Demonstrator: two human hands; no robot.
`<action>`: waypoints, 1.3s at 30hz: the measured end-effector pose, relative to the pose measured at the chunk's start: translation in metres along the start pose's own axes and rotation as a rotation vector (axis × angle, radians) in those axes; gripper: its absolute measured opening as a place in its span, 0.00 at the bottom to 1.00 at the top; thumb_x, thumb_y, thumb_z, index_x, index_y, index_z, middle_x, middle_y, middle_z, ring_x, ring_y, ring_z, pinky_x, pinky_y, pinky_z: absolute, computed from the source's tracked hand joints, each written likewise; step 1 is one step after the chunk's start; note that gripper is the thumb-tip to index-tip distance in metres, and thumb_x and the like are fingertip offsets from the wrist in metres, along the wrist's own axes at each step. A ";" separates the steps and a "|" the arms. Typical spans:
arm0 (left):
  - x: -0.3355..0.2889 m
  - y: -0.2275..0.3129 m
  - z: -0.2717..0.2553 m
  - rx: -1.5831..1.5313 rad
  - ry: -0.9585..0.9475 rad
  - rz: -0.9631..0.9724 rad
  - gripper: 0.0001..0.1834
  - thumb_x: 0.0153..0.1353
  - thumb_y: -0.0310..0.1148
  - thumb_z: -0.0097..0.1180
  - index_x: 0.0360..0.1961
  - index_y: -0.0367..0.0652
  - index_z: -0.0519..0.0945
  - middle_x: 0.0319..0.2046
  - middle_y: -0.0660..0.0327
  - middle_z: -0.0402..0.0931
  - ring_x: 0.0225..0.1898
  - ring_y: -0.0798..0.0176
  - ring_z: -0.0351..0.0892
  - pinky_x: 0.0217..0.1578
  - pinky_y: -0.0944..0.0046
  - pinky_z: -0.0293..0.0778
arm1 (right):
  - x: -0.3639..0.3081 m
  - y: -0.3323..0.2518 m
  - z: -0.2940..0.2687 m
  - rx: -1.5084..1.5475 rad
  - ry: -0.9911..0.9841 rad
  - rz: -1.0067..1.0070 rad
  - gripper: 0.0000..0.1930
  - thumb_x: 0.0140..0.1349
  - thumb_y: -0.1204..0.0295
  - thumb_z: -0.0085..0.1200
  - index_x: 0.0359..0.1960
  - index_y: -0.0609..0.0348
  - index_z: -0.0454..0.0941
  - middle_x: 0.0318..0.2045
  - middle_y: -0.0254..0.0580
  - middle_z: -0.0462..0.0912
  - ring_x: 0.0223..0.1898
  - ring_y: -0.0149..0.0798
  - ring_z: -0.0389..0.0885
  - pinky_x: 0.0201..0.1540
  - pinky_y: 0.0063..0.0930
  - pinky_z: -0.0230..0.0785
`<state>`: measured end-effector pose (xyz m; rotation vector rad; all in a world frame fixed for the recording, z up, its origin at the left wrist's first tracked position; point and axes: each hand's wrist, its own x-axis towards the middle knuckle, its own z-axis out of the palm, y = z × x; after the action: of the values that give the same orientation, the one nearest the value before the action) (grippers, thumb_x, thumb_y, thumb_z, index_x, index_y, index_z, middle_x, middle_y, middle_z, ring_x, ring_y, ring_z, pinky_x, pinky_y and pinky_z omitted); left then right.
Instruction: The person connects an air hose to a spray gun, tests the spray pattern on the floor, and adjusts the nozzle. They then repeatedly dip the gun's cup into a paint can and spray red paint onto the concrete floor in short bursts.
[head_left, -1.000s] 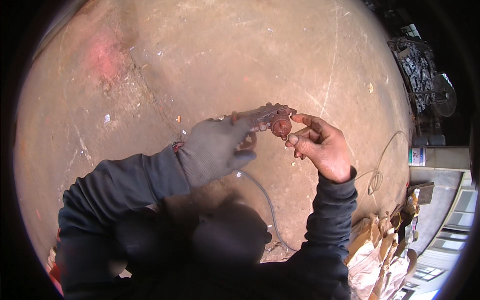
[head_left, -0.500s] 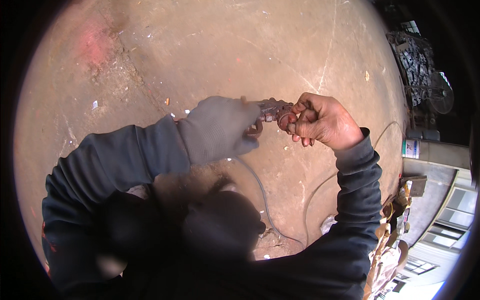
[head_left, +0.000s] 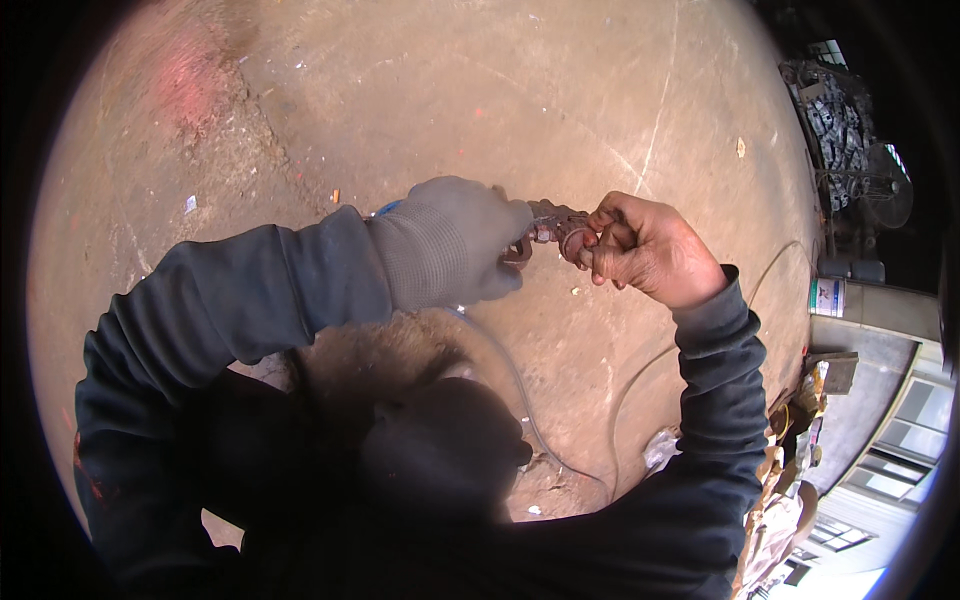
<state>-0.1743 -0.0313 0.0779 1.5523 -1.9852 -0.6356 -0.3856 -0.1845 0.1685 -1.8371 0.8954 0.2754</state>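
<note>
L hand (head_left: 453, 243), gray-gloved, grip closed rnd red-brown tool (head_left: 546, 230); R hand (head_left: 650, 250), bare, grip pinching its right end.

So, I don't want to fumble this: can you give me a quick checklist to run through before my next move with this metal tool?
1. Left hand around the red-brown metal tool: ok.
2. Right hand at the tool's round end: ok, fingertips pinch it.
3. Gloves on both hands: not ok, the left is gloved, the right is bare.
4. Sleeves clear of the tool: ok, the left sleeve and right sleeve end at the wrists.
5. Hose joined to the tool: cannot tell, it passes out of sight by the left hand.
</note>
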 end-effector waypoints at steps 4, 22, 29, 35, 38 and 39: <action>-0.003 0.001 0.002 0.016 0.024 0.021 0.23 0.57 0.40 0.73 0.50 0.42 0.80 0.33 0.52 0.85 0.36 0.43 0.87 0.40 0.47 0.82 | 0.001 0.019 0.000 -0.201 -0.013 -0.156 0.05 0.65 0.83 0.60 0.40 0.64 0.79 0.28 0.30 0.80 0.30 0.23 0.76 0.34 0.23 0.71; 0.010 -0.003 -0.021 -0.132 0.008 -0.025 0.15 0.57 0.37 0.73 0.41 0.42 0.83 0.32 0.53 0.85 0.34 0.49 0.88 0.39 0.55 0.83 | -0.016 0.041 0.014 -0.020 0.365 -0.288 0.22 0.72 0.66 0.68 0.60 0.71 0.83 0.41 0.38 0.89 0.40 0.29 0.83 0.49 0.26 0.79; 0.011 0.001 -0.026 -0.191 0.013 -0.003 0.16 0.56 0.38 0.73 0.41 0.42 0.84 0.30 0.54 0.85 0.33 0.50 0.89 0.38 0.56 0.83 | -0.021 0.033 0.014 -0.383 0.476 -0.440 0.17 0.73 0.68 0.66 0.54 0.71 0.87 0.35 0.44 0.90 0.36 0.33 0.87 0.43 0.28 0.80; 0.013 -0.001 -0.024 -0.288 -0.076 -0.066 0.16 0.57 0.38 0.74 0.43 0.42 0.85 0.31 0.52 0.87 0.33 0.50 0.90 0.39 0.56 0.84 | -0.023 0.039 0.011 -0.378 0.384 -0.443 0.18 0.74 0.70 0.64 0.57 0.72 0.85 0.38 0.46 0.90 0.38 0.34 0.88 0.43 0.29 0.81; 0.013 -0.003 -0.023 -0.280 -0.040 -0.059 0.16 0.57 0.38 0.74 0.43 0.42 0.85 0.31 0.52 0.87 0.33 0.51 0.90 0.38 0.56 0.84 | -0.023 0.042 0.014 -0.187 0.421 -0.402 0.14 0.72 0.71 0.62 0.52 0.70 0.86 0.38 0.50 0.91 0.37 0.41 0.90 0.44 0.32 0.82; 0.014 -0.003 -0.023 -0.265 -0.033 -0.050 0.16 0.57 0.38 0.74 0.43 0.42 0.85 0.31 0.52 0.87 0.33 0.51 0.90 0.38 0.57 0.84 | -0.022 0.042 0.015 -0.195 0.433 -0.418 0.14 0.73 0.70 0.62 0.52 0.70 0.86 0.37 0.50 0.91 0.37 0.41 0.90 0.44 0.32 0.82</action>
<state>-0.1596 -0.0462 0.0944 1.4404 -1.8055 -0.9099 -0.4267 -0.1701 0.1442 -2.2602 0.7617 -0.3192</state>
